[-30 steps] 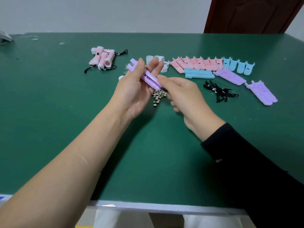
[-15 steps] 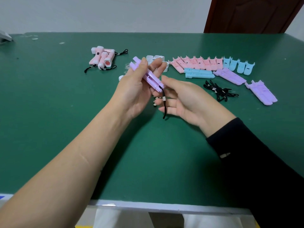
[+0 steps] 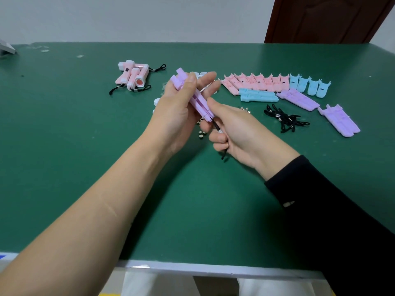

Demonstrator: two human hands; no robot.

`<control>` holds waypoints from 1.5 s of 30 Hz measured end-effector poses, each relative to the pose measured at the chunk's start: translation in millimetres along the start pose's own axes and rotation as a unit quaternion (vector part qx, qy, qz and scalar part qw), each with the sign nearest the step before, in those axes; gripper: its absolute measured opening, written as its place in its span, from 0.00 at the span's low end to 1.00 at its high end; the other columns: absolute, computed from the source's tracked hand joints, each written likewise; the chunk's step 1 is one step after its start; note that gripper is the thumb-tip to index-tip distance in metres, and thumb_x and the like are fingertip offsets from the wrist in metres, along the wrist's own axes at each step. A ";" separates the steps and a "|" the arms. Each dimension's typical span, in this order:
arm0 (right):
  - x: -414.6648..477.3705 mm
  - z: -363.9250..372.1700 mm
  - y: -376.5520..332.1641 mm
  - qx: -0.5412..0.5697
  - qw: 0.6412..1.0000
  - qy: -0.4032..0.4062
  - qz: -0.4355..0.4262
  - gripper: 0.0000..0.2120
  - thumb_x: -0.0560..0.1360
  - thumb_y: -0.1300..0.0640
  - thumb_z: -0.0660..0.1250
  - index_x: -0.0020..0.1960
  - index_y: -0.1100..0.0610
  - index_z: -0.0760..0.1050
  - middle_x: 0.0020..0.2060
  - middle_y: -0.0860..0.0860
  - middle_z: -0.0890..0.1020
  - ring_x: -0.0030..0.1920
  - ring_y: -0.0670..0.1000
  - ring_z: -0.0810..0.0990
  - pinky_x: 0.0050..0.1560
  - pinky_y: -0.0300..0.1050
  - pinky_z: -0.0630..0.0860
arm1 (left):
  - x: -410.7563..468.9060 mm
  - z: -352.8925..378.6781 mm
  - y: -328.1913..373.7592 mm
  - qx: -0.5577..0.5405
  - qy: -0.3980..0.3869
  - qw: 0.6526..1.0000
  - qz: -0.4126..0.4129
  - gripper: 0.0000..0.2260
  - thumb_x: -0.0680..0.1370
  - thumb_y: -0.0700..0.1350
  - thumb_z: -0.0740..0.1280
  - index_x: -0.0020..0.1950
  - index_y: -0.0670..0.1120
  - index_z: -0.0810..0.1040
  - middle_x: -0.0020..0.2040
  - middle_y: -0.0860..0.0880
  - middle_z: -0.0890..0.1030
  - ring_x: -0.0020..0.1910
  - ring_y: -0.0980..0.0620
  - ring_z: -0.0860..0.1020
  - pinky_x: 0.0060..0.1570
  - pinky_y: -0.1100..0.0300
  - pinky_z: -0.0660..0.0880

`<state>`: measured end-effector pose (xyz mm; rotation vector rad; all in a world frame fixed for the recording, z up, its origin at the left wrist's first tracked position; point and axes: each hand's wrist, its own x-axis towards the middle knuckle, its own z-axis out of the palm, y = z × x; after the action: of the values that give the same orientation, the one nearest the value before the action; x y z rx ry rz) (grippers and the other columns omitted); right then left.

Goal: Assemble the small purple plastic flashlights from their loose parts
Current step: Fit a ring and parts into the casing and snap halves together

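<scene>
Item under assembly: a purple flashlight shell (image 3: 197, 97) is being held above the bench (image 3: 64, 146), tilted, its forked end pointing up and away, its lower end pointing at the right hand (image 3: 241, 129). It is being gripped by the left hand (image 3: 177, 116), with the thumb laid across the near face and the fingers (image 3: 208, 79) clamped behind it.

A black lanyard (image 3: 216, 126) is hanging from the shell's lower end. It is being held by the right hand, whose fingers (image 3: 218, 138) are curled round the cord, and the thumb tip is resting beside the shell's end. The loop end is sticking out below the hand.

Being kept on the bench:
- assembled pink flashlights (image 3: 133, 76), far left;
- small button cells (image 3: 202, 134), under the hands;
- white caps (image 3: 201, 74), partly hidden behind the left hand;
- a row of pink shells (image 3: 256, 82) and blue shells (image 3: 310, 85), far right;
- spare purple shells (image 3: 298, 99), near them;
- a heap of black lanyards (image 3: 284, 120), between the right hand and the spare purple shells.
</scene>
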<state>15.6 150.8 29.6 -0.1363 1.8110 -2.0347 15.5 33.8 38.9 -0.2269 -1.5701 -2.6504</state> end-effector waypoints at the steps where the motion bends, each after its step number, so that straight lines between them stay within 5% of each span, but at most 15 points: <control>1: 0.3 -0.2 0.4 0.015 1.000 -0.008 0.001 0.12 0.82 0.47 0.56 0.48 0.53 0.72 0.29 0.48 0.72 0.24 0.45 0.58 0.23 0.37 0.54 | 0.0 -0.2 0.2 0.003 -0.002 1.000 0.001 0.06 0.85 0.45 0.54 0.51 0.45 0.68 0.56 0.47 0.81 0.52 0.54 0.82 0.51 0.53 0.80; 5: 0.0 -0.7 1.2 0.053 0.998 -0.021 -0.003 0.11 0.82 0.49 0.56 0.48 0.54 0.71 0.29 0.48 0.71 0.23 0.44 0.57 0.22 0.36 0.54 | 0.0 -3.4 -0.5 0.052 0.007 0.999 0.000 0.05 0.85 0.47 0.55 0.55 0.48 0.68 0.60 0.50 0.81 0.57 0.55 0.81 0.56 0.56 0.78; 9: 1.2 2.9 4.6 -0.070 0.995 0.045 -0.055 0.10 0.82 0.48 0.56 0.47 0.52 0.69 0.30 0.47 0.70 0.22 0.44 0.59 0.22 0.36 0.55 | 0.4 -8.2 -2.4 0.155 0.053 0.986 -0.005 0.06 0.83 0.52 0.59 0.57 0.52 0.71 0.59 0.57 0.81 0.62 0.55 0.77 0.60 0.54 0.74; 15: 3.4 3.2 9.4 -0.167 0.978 0.084 -0.093 0.10 0.82 0.47 0.56 0.45 0.51 0.67 0.31 0.46 0.70 0.20 0.40 0.62 0.22 0.33 0.60 | -0.2 -12.3 -0.7 0.188 0.085 0.978 -0.023 0.06 0.81 0.52 0.64 0.54 0.51 0.75 0.40 0.58 0.80 0.33 0.58 0.69 0.33 0.66 0.66; 21: 4.4 -2.2 6.5 -0.142 0.979 0.111 -0.093 0.10 0.82 0.48 0.56 0.46 0.52 0.68 0.32 0.46 0.72 0.19 0.40 0.63 0.21 0.32 0.60 | 0.4 -15.7 5.0 0.147 0.030 0.987 -0.053 0.09 0.82 0.48 0.62 0.57 0.44 0.75 0.48 0.50 0.82 0.35 0.61 0.77 0.31 0.68 0.71; 32: 4.8 1.0 10.6 -0.086 0.987 0.092 -0.101 0.10 0.83 0.49 0.53 0.50 0.51 0.70 0.35 0.47 0.77 0.20 0.42 0.61 0.21 0.35 0.59 | -3.8 -10.9 4.6 0.237 0.084 0.967 0.031 0.07 0.81 0.44 0.64 0.46 0.43 0.79 0.37 0.52 0.83 0.35 0.59 0.81 0.34 0.65 0.76; 45: 4.7 2.4 9.5 -0.037 0.989 0.099 -0.098 0.09 0.84 0.50 0.52 0.51 0.52 0.69 0.36 0.49 0.76 0.20 0.43 0.58 0.22 0.36 0.56 | -6.6 -3.0 4.9 0.199 0.097 0.974 0.043 0.08 0.81 0.41 0.64 0.51 0.36 0.77 0.37 0.47 0.82 0.33 0.57 0.81 0.30 0.65 0.75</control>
<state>14.4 146.2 19.9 -0.1434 2.0684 -2.1830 22.2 28.6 40.8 -0.0131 -1.9219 -2.1551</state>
